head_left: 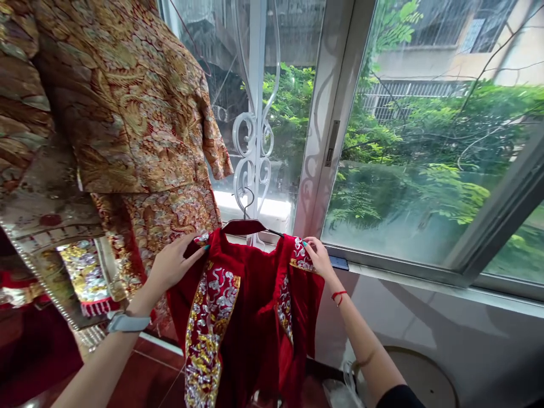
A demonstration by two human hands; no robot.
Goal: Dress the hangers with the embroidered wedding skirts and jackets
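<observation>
Head view: a red jacket [253,277] on a hanger [244,227] hangs between the left hand [173,262] and right hand [319,259], each pinching the shoulder on its side.

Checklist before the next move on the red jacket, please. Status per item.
1. Left hand gripping its shoulder: ok, it pinches the embroidered red velvet jacket there.
2. Right hand gripping the other shoulder: ok, fingers on the silver-and-gold embroidery.
3. Hanger in the neck opening: ok, it shows between the shoulders.
4. Hook free of the white scrollwork grille: cannot tell, they overlap in this view.
5. Jacket clear of the gold brocade outfit: cannot tell, it hangs behind the left hand.
6. Whole hem in view: not ok, the bottom edge of the picture cuts it off.
</observation>
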